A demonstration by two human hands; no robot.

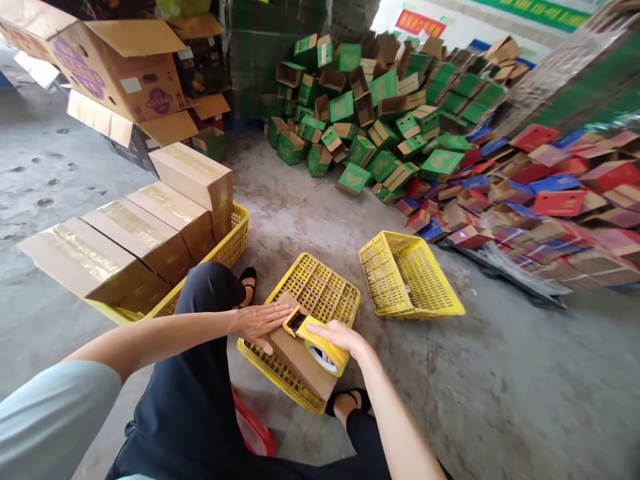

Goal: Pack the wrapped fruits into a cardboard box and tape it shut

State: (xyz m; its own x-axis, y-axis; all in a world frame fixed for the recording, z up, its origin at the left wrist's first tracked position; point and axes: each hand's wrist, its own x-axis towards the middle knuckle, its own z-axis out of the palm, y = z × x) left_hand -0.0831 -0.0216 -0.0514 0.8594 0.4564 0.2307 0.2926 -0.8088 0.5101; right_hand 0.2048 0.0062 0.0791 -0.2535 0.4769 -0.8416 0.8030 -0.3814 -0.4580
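Observation:
In the head view, a narrow strip of brown cardboard [303, 367], which looks like a folded flat carton, lies on an upturned yellow plastic crate [323, 283] between my knees. My left hand [257, 323] rests on its far left part, fingers stretched out and flat. Wrapped round a yellow tape dispenser [334, 351], my right hand [340, 335] holds it over the cardboard's upper face. A roll of tape shows in the dispenser, its head close to my left fingertips. Whether tape touches the cardboard I cannot tell.
To the left, taped brown cartons [145, 227] fill a long yellow crate [237, 233]. Another yellow crate [415, 280] stands at the right. Piles of green boxes [355, 177] and red and blue boxes [555, 200] lie behind. Larger open cartons [120, 73] are stacked at upper left.

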